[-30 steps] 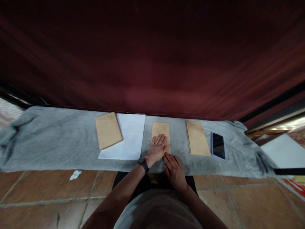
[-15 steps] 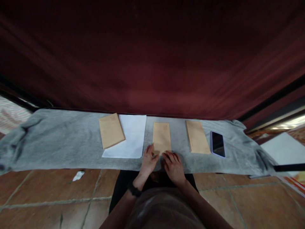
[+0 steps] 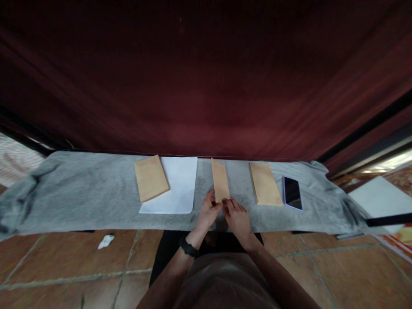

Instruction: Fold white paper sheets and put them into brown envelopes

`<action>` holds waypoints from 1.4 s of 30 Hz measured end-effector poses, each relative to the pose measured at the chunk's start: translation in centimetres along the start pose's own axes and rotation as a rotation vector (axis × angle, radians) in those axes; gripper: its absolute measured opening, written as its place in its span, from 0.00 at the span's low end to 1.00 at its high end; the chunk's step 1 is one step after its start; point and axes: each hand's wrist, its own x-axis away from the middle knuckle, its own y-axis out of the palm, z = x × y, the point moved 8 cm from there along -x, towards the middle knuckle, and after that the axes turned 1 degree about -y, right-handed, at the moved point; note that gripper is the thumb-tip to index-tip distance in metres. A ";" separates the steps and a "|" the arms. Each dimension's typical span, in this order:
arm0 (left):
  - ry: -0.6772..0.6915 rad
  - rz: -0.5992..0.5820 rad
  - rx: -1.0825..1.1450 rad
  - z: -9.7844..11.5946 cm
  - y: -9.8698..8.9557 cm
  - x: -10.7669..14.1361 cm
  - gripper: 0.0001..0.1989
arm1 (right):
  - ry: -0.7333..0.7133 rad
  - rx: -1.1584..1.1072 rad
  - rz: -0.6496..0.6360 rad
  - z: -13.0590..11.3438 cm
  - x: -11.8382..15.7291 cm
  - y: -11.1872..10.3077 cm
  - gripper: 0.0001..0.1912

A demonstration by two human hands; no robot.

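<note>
We are pinching the near end of a brown envelope (image 3: 220, 180) with the left hand (image 3: 208, 212); the right hand (image 3: 237, 216) is bending its fingers against that end, its pinch unclear. The envelope is tilting above grey cloth (image 3: 80, 193), right of white paper (image 3: 180, 184). Ideally, we are gripping lightly, avoiding creases.

L hand (image 3: 207, 211) & R hand (image 3: 237, 216) nearly meet at ctr, fingers (image 3: 234, 204) bent; forearms (image 3: 172, 274) slant in from near side.

No text is showing legibly. Faint reddish print (image 3: 155, 161) is marking the left envelope (image 3: 152, 180), blurring beyond reading.
</note>
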 end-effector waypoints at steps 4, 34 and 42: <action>-0.061 -0.041 0.216 2.1 0.9 0.8 0.29 | 0.311 -0.468 0.102 4.1 -1.0 -1.2 0.15; -0.372 -0.095 -0.193 -5.1 -2.0 1.0 0.16 | 0.007 -0.213 0.077 3.9 2.6 0.0 0.21; -0.043 0.033 -0.902 -0.5 -2.4 1.8 0.13 | -0.297 -0.001 -0.102 1.2 4.2 1.5 0.29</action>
